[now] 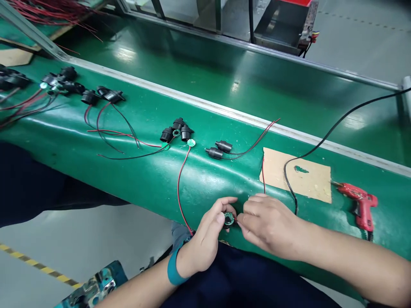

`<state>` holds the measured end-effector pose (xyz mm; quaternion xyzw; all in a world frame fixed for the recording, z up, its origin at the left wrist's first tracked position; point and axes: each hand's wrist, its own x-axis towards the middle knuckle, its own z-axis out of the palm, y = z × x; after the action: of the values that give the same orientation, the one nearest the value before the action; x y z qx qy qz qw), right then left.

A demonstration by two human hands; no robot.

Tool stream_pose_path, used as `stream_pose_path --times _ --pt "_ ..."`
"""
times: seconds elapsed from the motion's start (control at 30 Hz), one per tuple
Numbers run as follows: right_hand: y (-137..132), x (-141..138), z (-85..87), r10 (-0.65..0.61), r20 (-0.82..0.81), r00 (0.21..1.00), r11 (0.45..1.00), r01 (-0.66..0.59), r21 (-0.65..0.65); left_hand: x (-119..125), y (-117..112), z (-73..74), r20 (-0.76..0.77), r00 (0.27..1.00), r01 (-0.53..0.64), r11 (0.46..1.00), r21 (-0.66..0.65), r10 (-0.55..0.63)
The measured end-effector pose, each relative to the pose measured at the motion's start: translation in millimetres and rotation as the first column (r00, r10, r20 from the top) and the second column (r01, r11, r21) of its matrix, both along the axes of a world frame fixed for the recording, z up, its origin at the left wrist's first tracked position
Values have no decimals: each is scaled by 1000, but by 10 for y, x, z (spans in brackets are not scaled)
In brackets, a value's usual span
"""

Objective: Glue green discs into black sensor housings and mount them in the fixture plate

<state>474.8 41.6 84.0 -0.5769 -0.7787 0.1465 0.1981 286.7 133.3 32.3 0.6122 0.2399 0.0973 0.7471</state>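
Circuit board, one, in left grip

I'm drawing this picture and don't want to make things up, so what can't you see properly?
In the head view:
Board: left hand partly covers it.
Red wire: right hand hides where it goes.
Glue gun cord: right forearm hides the rest.
Far-left black parts: blurred, cut off by the left edge.
Wire bundle: cut off by the top edge.
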Motion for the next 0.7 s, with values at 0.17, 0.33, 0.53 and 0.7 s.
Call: stream_pose_path --times 0.17,0.33,0.53,0.7 --pt "-119 -125 35 -22 78 997 997 17 71 -33 -84 98 15 999 42 976 213 -46" --pt "-208 -200 38 -32 138 990 992 14 127 -59 -161 111 12 998 58 938 341 -66" --pt "-269 -225 71 -21 171 985 995 5 96 -81 -198 95 20 994 86 892 443 -106" --pt "-265 -239 86 5 192 981 999 -11 30 -49 -218 124 13 994 97 901 422 -112"
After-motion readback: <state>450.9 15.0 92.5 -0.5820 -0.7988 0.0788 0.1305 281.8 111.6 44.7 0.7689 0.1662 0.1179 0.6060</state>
